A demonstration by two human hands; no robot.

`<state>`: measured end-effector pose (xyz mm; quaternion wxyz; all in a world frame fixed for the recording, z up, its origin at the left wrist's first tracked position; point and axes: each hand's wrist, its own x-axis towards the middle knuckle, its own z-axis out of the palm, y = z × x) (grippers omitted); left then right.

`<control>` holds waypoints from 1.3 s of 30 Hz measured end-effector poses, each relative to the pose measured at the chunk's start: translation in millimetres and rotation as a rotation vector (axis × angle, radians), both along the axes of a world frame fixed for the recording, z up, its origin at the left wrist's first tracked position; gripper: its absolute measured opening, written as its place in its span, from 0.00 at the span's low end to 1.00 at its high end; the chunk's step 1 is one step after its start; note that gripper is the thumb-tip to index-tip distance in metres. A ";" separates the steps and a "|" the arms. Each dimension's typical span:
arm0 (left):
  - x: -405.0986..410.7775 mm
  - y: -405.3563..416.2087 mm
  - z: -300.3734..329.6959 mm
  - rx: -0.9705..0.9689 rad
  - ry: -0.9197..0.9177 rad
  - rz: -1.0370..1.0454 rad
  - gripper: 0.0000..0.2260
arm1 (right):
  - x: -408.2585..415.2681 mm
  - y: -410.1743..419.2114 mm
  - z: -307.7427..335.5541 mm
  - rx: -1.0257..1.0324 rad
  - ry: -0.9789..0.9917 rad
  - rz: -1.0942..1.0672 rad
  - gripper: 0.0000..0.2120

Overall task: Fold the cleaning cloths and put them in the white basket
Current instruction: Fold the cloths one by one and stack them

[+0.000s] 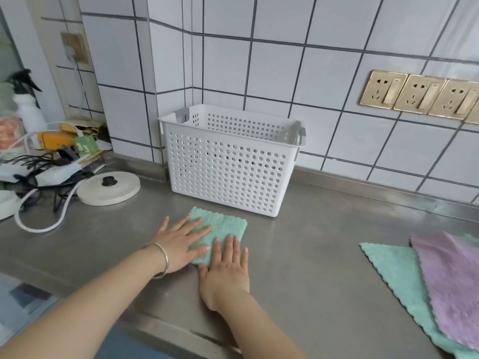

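A folded green cloth (pixel 225 226) lies on the steel counter just in front of the white perforated basket (pixel 228 174), which stands against the tiled wall. My left hand (pixel 178 242), with a bracelet on the wrist, lies flat on the cloth's left part, fingers spread. My right hand (pixel 225 270) rests flat on the cloth's near edge, fingers pointing toward the basket. At the right, a flat green cloth (pixel 394 278) lies unfolded with a purple cloth (pixel 451 281) on top of it. The inside of the basket shows nothing in it.
A round white lid with a black knob (pixel 108 189) lies left of the basket. Cables, boxes and a spray bottle (pixel 26 104) crowd the far left. Gold wall sockets (pixel 420 95) sit at the right. The counter's front edge (pixel 181 330) runs below my arms.
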<state>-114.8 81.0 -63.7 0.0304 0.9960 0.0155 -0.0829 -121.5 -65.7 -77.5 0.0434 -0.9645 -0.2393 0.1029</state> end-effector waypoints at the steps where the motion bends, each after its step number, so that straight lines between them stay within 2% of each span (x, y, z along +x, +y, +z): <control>1: 1.3 5.5 0.2 -0.004 0.002 0.003 0.55 | 1.0 7.1 -0.2 -0.003 0.000 -0.007 0.30; 7: 3.2 15.2 -5.7 -0.007 0.026 0.034 0.51 | 5.1 17.5 -3.3 -0.024 -0.035 -0.016 0.31; 10: 1.9 11.8 5.1 0.032 0.080 0.054 0.34 | 6.7 10.3 5.8 0.080 -0.008 0.052 0.30; 12: 11.7 -7.7 18.1 0.066 0.012 0.038 0.26 | 12.2 -22.8 19.4 0.253 -0.059 0.080 0.29; 14: 16.4 -37.6 32.3 0.030 -0.127 -0.010 0.25 | 16.0 -68.9 29.7 0.413 -0.152 0.067 0.27; 16: 18.0 -78.6 45.1 -0.017 -0.262 -0.104 0.26 | 17.4 -126.9 31.0 0.478 -0.351 -0.019 0.24; 19: 22.0 -155.5 50.8 -0.109 -0.372 -0.300 0.31 | 9.8 -232.3 29.5 0.496 -0.465 -0.291 0.23; 22: 20.9 -244.8 52.3 -0.195 -0.295 -0.420 0.29 | -5.9 -327.4 27.2 0.441 -0.403 -0.534 0.24; 24: 20.6 -298.6 45.8 -0.213 -0.244 -0.508 0.25 | -14.4 -374.0 23.0 0.403 -0.387 -0.593 0.23; 28: 26.6 -387.8 27.8 -0.285 -0.212 -0.601 0.25 | -17.8 -423.6 14.7 0.354 -0.308 -0.590 0.27; 31: 30.9 -428.5 11.0 -0.238 -0.151 -0.632 0.23 | -15.8 -434.2 11.7 0.344 -0.288 -0.548 0.28; 34: 30.9 -446.0 2.0 -0.109 -0.178 -0.633 0.14 | -13.4 -440.7 8.7 0.360 -0.301 -0.520 0.27; 36: 32.8 -449.1 0.5 -0.022 -0.227 -0.654 0.12 | -11.1 -445.4 3.0 0.356 -0.339 -0.505 0.25; 39: 41.3 -449.9 -1.0 -0.068 -0.258 -0.661 0.11 | -8.5 -445.8 -2.2 0.340 -0.399 -0.510 0.22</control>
